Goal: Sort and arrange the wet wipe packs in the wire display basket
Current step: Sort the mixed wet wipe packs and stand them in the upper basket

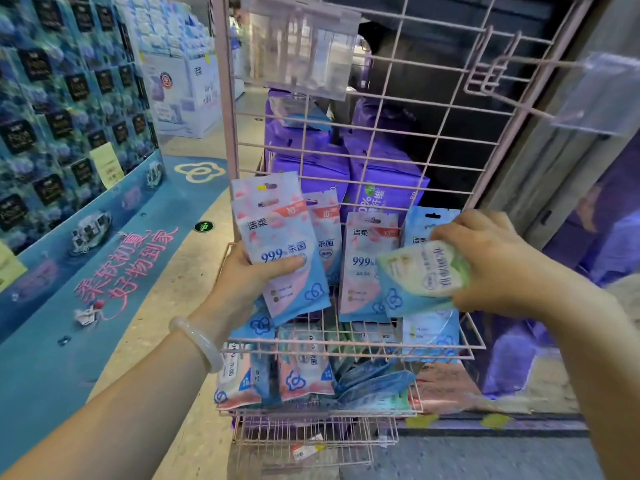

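A pink wire display basket (349,349) hangs on a pink wire rack. My left hand (251,275) grips a small stack of pink-and-blue wet wipe packs (282,244), held upright at the basket's left side. My right hand (498,265) holds a green-and-blue wipe pack (420,277) turned sideways over the basket's right side. More pink-and-blue packs (369,265) stand upright in the middle of the basket, and a pale blue pack (427,332) stands behind the front wire at the right.
A lower wire basket (414,393) holds more pink and blue packs lying mixed. Purple bulk packs (311,161) are stacked behind the rack's grid. Clear price-tag holders (301,43) hang above. A blue display of boxed goods (69,109) stands at the left.
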Demonstrator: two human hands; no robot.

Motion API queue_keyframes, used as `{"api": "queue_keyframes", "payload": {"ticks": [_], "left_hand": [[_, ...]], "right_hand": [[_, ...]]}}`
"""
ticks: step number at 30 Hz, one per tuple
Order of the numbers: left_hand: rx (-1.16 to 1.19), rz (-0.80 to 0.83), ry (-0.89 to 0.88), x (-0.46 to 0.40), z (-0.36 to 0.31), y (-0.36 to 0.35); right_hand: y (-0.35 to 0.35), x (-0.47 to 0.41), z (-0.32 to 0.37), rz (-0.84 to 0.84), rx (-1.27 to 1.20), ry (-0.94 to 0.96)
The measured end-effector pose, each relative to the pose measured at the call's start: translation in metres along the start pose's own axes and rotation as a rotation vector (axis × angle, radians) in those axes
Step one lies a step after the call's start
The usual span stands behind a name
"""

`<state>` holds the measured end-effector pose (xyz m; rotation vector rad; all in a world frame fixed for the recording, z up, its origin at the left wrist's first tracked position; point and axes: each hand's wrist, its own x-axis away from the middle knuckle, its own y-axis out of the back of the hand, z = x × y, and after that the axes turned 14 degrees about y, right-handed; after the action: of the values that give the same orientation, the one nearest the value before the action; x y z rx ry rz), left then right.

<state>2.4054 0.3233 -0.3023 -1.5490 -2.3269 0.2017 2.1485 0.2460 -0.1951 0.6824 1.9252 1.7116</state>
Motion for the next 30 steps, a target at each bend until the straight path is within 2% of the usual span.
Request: {"api": "queue_keyframes", "payload": {"ticks": [3,7,11,14,17,19,24,27,30], "left_hand": [[-0.141,-0.029,0.041,-0.011,0.005,-0.015],[-0.426,-0.195,0.078,-0.024,0.014,-0.025],[-0.421,-0.289,0.036,-0.025,0.023,-0.032],[-0.375,-0.341,0.010,-0.026,0.027,-0.037],[-0.489,-0.306,0.087,-0.027,0.022,-0.038],[-0.549,-0.283,0.058,-0.022,0.020,-0.038],[-0.226,-0.288,-0.178,-0.005,0.001,-0.024],[-0.077,-0.102,-0.164,0.008,-0.023,-0.015],[-0.067,0.088,0.040,0.009,-0.016,-0.024]], "right_hand": [[-0.010,0.005,-0.013,0.002,0.019,0.023],[-0.034,-0.002,-0.008,0.008,0.025,0.081],[-0.054,-0.013,0.006,0.068,0.002,0.172],[-0.057,-0.024,0.014,0.041,0.014,0.224],[-0.054,-0.035,0.018,0.020,0.048,0.255],[-0.053,-0.036,0.019,0.024,0.041,0.249],[-0.050,-0.026,0.014,0.008,0.025,0.230],[-0.040,-0.012,0.010,-0.038,0.066,0.240],[-0.019,0.012,-0.005,-0.184,0.074,0.212]]}}
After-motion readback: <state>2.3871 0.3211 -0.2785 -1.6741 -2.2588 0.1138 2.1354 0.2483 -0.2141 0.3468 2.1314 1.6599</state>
